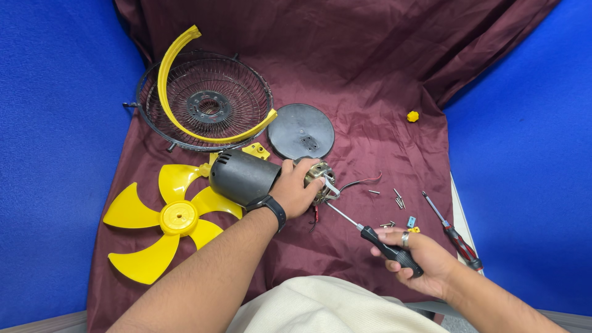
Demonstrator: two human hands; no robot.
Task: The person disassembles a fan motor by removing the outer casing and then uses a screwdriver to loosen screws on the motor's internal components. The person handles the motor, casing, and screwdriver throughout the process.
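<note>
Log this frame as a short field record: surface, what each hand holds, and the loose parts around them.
surface: maroon cloth over a blue backdrop
left hand: grip closed on the fan motor and its black housing
right hand: grip closed on a black-handled screwdriver, tip at the motor
fan blade: yellow, flat, left of the housing
wire guard: with a yellow ring, at the back
round black cover: beside the guard
loose screws: right of the motor
second screwdriver: red handle, far right

We see open maroon cloth along its far edge and far right corner, save a small yellow knob. The wire fan guard, black disc and yellow fan blade crowd the left side; loose screws and a spare screwdriver block the right edge.
</note>
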